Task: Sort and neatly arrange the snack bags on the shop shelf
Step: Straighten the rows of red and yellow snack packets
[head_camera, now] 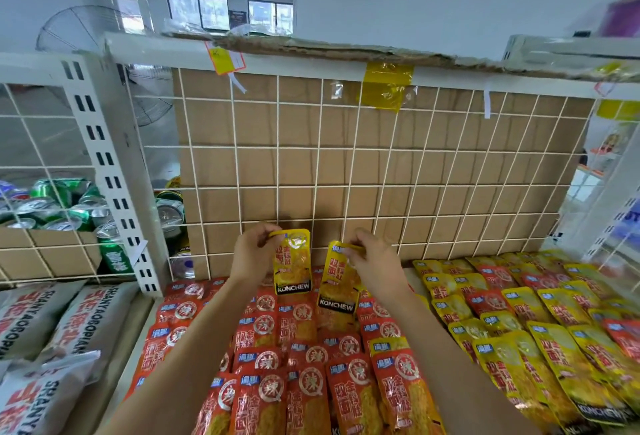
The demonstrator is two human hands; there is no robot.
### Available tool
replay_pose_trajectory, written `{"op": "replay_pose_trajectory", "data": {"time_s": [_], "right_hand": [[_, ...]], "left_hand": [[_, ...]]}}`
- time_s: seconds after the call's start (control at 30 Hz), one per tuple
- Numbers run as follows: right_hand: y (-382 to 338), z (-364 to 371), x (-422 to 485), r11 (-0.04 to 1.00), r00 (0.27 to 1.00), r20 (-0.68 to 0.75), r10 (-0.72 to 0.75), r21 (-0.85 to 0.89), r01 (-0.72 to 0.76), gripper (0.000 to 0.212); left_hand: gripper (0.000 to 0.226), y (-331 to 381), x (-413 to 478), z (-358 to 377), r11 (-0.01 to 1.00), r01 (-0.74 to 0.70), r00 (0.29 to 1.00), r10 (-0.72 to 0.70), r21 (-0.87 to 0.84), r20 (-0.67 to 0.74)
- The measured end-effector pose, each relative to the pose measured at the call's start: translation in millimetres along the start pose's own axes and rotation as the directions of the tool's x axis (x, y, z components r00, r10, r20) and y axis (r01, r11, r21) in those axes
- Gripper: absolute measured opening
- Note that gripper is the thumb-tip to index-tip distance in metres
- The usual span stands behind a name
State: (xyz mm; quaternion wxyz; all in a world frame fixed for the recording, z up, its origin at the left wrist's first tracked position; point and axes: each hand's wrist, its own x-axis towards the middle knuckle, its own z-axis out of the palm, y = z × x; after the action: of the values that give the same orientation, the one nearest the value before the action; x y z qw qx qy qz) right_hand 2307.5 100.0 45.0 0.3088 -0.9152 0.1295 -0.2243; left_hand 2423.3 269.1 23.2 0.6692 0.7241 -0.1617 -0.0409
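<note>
My left hand [252, 251] pinches the top edge of a yellow KONCHEW snack bag [293, 270] and holds it upright above the shelf. My right hand [372, 256] pinches the top of a second yellow KONCHEW bag [337, 290], which hangs slightly tilted beside the first. Both bags hang over a packed field of red snack bags [304, 365] on the shelf. A group of yellow bags [540, 323], with a few red ones mixed in, lies to the right.
A white wire grid backed by cardboard [363, 171] closes the shelf's rear. Left of a white upright post [114, 171] stand green drink cans [62, 206] in a box, with grey sacks [52, 330] below them. A cardboard-edged shelf [346, 48] hangs overhead.
</note>
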Motion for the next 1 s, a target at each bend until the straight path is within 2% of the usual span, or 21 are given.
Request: {"op": "replay_pose_trajectory", "data": {"time_s": [0.13, 0.3, 0.43, 0.57, 0.7, 0.83, 1.0], "right_hand": [[-7, -15, -9, 0.991, 0.989, -0.143, -0.045, 0.117, 0.062, 0.01], [-14, -37, -31, 0.975, 0.972, -0.234, -0.004, 0.216, 0.056, 0.02], [-15, -47, -56, 0.977, 0.975, -0.223, -0.016, 0.204, 0.062, 0.019], [-11, -48, -85, 0.976, 0.987, -0.153, 0.049, 0.218, -0.015, 0.024], [-8, -44, -118, 0.982, 0.986, -0.145, 0.085, 0.177, -0.059, 0.027], [-10, -37, -148, 0.984, 0.983, -0.131, 0.132, 0.135, -0.114, 0.032], [-13, -32, -186, 0.963, 0.959, -0.159, 0.234, 0.172, -0.206, 0.03]], "left_hand": [[0.021, 19, -11, -5, 0.982, -0.114, 0.992, 0.105, -0.15, -0.065], [0.021, 34, -34, -24, 0.954, -0.139, 0.989, 0.121, -0.266, -0.085], [0.025, 33, -58, -48, 0.961, -0.12, 0.993, 0.11, -0.25, -0.051], [0.02, 30, -85, -72, 0.967, -0.118, 0.993, 0.118, -0.226, -0.014], [0.02, 17, -105, -100, 0.978, -0.085, 0.996, 0.09, -0.192, 0.02], [0.032, 8, -125, -115, 0.985, -0.028, 0.999, 0.033, -0.17, 0.022], [0.026, -1, -142, -129, 0.979, 0.058, 0.997, -0.046, -0.197, 0.062]]}}
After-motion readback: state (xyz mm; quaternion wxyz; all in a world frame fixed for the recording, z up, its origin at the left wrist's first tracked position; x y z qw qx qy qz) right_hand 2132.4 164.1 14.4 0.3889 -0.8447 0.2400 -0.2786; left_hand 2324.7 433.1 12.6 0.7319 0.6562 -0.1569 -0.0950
